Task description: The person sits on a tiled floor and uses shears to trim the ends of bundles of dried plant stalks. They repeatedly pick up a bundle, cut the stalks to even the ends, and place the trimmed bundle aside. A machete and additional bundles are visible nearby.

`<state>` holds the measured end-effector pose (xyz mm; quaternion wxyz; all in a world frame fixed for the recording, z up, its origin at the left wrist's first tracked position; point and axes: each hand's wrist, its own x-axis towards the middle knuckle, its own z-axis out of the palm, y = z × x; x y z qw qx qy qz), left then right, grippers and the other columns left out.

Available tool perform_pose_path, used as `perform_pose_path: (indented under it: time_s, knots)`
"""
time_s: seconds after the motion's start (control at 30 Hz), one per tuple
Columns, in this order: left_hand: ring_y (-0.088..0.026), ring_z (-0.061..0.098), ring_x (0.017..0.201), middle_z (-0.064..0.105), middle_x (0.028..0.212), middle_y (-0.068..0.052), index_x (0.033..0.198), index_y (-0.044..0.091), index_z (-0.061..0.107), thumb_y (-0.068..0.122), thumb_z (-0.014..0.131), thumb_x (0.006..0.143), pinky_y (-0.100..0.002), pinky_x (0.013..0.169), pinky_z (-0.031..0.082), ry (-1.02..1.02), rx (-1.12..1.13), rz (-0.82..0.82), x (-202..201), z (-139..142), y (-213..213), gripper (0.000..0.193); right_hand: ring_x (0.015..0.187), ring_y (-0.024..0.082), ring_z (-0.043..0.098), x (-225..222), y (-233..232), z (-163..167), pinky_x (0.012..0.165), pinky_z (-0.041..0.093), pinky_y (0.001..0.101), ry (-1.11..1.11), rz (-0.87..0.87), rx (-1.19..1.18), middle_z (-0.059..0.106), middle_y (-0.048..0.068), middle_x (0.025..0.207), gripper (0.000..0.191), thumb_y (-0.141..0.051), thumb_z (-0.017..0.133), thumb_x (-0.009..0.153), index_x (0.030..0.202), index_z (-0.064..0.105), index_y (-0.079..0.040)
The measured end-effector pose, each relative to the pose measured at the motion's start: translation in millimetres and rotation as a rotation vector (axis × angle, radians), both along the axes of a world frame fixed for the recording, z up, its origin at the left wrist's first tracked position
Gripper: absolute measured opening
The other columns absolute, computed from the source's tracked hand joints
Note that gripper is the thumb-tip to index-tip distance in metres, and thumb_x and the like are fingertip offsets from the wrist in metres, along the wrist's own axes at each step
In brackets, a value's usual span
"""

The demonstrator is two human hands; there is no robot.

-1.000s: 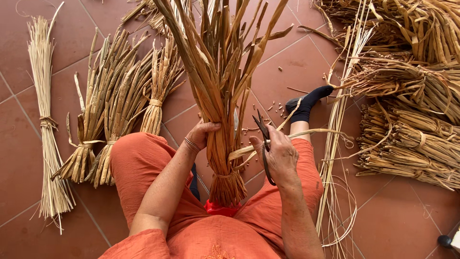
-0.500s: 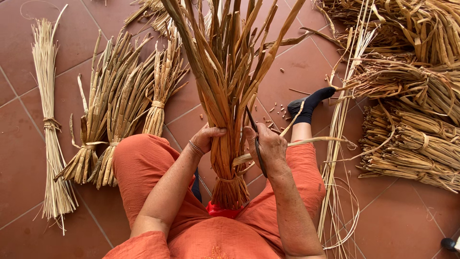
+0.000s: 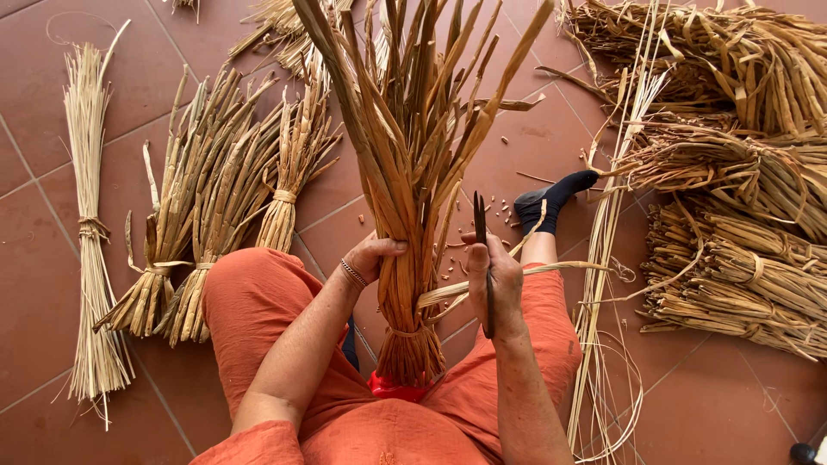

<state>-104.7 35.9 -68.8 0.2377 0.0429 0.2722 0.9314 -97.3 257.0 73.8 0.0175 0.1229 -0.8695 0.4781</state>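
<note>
Scissors [image 3: 482,258] now stand closed in the right hand [image 3: 497,280], lifted off the near leaf strip [image 3: 551,269], while the left hand [image 3: 376,256] still squeezes the upright bundle [image 3: 413,207] on the lap.

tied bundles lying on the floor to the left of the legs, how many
4: a pale thin bundle at far left, two darker bundles side by side by the orange-clad knee, and a smaller one right of them. More at the top edge are cut off.

Craft workspace, terracotta tile floor [image 3: 52,293], tied reed bundles [image 3: 732,172] all around
</note>
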Motion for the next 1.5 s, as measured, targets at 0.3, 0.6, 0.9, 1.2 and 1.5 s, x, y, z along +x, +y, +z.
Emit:
perform_pose_path:
  time_s: [0.3,0.6,0.9,1.2,1.5]
  knots:
    - [-0.028,0.067,0.112,0.069,0.121,-0.015,0.137,0.0,0.057,0.015,0.086,0.071,-0.045,0.102,0.055,-0.08,-0.225,0.073,-1.2,1.0,6.2,0.074,0.063,0.006,0.053,6.0,-9.4,35.6,0.055,0.042,0.0237,0.009,0.087,-0.077,0.053,-0.002,0.07,0.066,-0.059,0.042,0.106,0.121,0.066,0.001]
    - [-0.029,0.068,0.109,0.071,0.12,-0.017,0.132,-0.005,0.061,0.007,0.087,0.072,-0.046,0.103,0.056,0.053,-0.406,-0.007,2.2,12.6,6.2,0.066,0.058,0.007,0.048,-19.0,8.7,35.3,0.052,0.039,0.0237,0.052,-0.003,-0.125,0.052,0.0,0.067,0.062,-0.059,0.042,0.108,0.094,0.061,-0.002]
    - [-0.025,0.068,0.107,0.071,0.117,-0.012,0.132,0.002,0.06,0.003,0.082,0.069,-0.042,0.099,0.056,0.002,-0.344,-0.028,1.5,16.9,9.5,0.067,0.056,0.008,0.049,-11.9,19.6,24.6,0.049,0.04,0.0244,0.084,-0.13,-0.15,0.048,0.003,0.073,0.067,-0.063,0.036,0.107,0.084,0.056,-0.003]
    - [-0.029,0.068,0.109,0.071,0.119,-0.015,0.135,0.001,0.058,0.01,0.085,0.068,-0.045,0.101,0.056,0.011,-0.409,-0.015,2.4,6.8,11.1,0.073,0.065,0.013,0.06,-11.2,30.7,19.8,0.058,0.048,0.0289,0.228,-0.178,0.111,0.06,0.005,0.073,0.064,-0.058,0.039,0.11,0.118,0.069,-0.003]
    - [-0.028,0.068,0.111,0.071,0.12,-0.014,0.136,0.003,0.057,0.011,0.084,0.066,-0.045,0.102,0.055,0.012,-0.42,-0.009,0.6,8.1,11.0,0.075,0.062,0.015,0.065,-8.3,29.3,12.6,0.056,0.049,0.0305,0.147,-0.212,0.136,0.066,0.008,0.071,0.062,-0.057,0.041,0.105,0.118,0.07,-0.004]
